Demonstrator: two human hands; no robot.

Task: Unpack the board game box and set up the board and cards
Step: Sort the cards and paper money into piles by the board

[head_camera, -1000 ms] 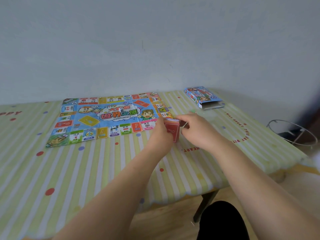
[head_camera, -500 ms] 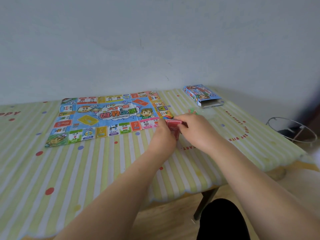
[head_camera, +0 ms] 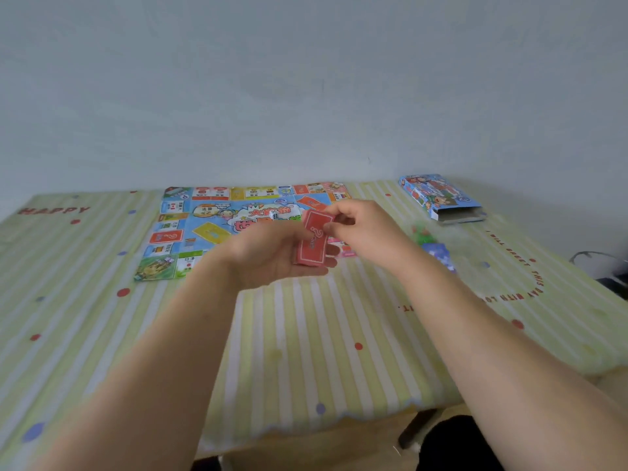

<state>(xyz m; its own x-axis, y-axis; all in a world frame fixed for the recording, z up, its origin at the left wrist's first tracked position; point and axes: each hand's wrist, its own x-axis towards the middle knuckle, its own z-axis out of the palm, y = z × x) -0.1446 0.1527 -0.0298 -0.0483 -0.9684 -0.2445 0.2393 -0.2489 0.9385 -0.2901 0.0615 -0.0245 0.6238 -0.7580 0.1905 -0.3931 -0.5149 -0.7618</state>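
Red deck (head_camera: 312, 248) has gone from on-edge at the table to lying flat in the cupped left hand (head_camera: 268, 258), raised over the board (head_camera: 204, 229). Right hand (head_camera: 365, 232) pinches its top, maybe one card; it's blurred. Board is laid, cards come next. Bare tablecloth (head_camera: 306, 334) runs from the board to the near edge. The box (head_camera: 438, 198) sits well apart, far right.

From my left hand (head_camera: 268, 256) and right hand (head_camera: 365, 229) back, both forearms are bare; black clothing (head_camera: 455, 443) covers my leg below the counter's (head_camera: 306, 334) near edge.
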